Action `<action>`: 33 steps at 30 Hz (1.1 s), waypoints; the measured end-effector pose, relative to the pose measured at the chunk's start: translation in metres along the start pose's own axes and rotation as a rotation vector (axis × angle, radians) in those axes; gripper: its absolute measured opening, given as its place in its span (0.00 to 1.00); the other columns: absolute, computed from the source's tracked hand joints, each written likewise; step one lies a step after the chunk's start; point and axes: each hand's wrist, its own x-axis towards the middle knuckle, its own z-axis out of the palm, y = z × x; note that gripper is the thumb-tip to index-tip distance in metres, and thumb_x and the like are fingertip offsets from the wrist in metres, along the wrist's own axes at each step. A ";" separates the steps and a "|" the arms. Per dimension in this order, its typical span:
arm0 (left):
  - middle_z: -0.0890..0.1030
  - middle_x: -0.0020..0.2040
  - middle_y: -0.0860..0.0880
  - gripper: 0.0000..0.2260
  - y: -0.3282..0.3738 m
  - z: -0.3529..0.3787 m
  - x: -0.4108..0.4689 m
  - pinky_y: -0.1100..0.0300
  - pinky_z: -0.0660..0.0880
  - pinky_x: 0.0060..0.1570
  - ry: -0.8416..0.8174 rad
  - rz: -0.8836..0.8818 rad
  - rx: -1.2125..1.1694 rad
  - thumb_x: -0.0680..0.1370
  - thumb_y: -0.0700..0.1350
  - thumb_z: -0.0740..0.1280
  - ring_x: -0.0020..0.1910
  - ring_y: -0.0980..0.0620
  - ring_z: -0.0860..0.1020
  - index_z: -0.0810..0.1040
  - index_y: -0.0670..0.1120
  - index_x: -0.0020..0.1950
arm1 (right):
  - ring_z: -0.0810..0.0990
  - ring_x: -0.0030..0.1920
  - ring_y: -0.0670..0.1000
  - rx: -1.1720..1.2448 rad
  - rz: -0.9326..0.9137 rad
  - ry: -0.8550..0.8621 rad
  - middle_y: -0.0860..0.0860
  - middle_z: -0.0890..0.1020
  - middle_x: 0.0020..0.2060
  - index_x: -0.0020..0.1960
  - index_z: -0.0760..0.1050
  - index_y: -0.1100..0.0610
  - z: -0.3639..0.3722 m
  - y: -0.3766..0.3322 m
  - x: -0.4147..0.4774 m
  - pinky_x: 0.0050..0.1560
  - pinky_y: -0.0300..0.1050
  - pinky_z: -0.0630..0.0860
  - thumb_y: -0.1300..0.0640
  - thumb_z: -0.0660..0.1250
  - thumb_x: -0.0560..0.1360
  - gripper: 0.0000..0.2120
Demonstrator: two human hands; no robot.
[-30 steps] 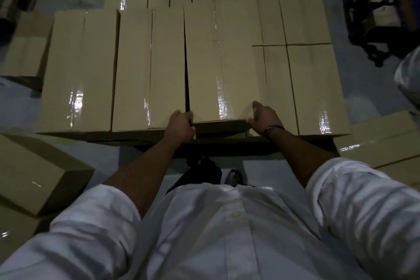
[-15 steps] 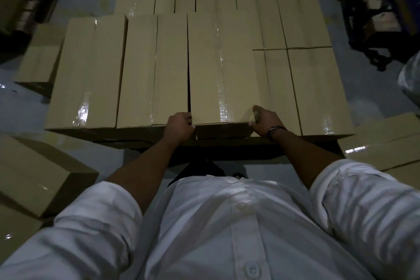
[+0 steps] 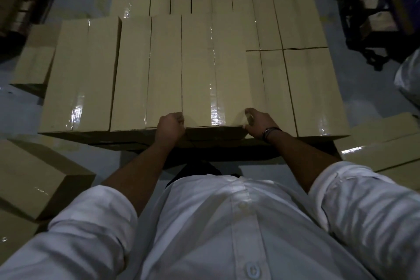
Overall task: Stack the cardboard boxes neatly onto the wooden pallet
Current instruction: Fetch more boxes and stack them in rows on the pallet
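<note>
Fingers curled, our left hand (image 3: 171, 128) and right hand (image 3: 259, 123) grip the two near corners of the cardboard box (image 3: 213, 70). It lies flat on the upper layer of the stack, its left side flush against two neighbouring boxes (image 3: 134, 70). On its right we see the lower-layer boxes (image 3: 313, 88), one step down. Loose boxes (image 3: 34, 177) rest on the floor (image 3: 375, 98) at both sides.

No legible text on any cardboard box (image 3: 197, 70)
</note>
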 end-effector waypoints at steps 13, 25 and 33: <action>0.75 0.58 0.39 0.13 0.017 -0.010 0.024 0.52 0.74 0.56 -0.161 0.022 0.270 0.75 0.40 0.73 0.56 0.40 0.77 0.80 0.40 0.59 | 0.66 0.73 0.61 -0.010 0.016 -0.028 0.61 0.56 0.78 0.81 0.49 0.55 0.008 -0.009 0.022 0.69 0.49 0.67 0.49 0.72 0.76 0.43; 0.66 0.70 0.41 0.23 0.024 -0.012 0.039 0.44 0.74 0.61 -0.221 0.035 0.387 0.75 0.49 0.73 0.65 0.38 0.70 0.73 0.44 0.67 | 0.68 0.73 0.60 -0.064 0.004 0.003 0.58 0.50 0.80 0.77 0.60 0.59 -0.002 -0.011 0.039 0.69 0.48 0.68 0.46 0.70 0.75 0.37; 0.50 0.82 0.43 0.38 0.031 -0.020 0.071 0.43 0.67 0.69 -0.323 0.094 0.512 0.77 0.53 0.71 0.75 0.35 0.58 0.56 0.43 0.80 | 0.68 0.73 0.60 -0.092 0.012 -0.021 0.59 0.49 0.80 0.77 0.59 0.59 -0.022 -0.028 0.072 0.69 0.49 0.68 0.44 0.70 0.75 0.38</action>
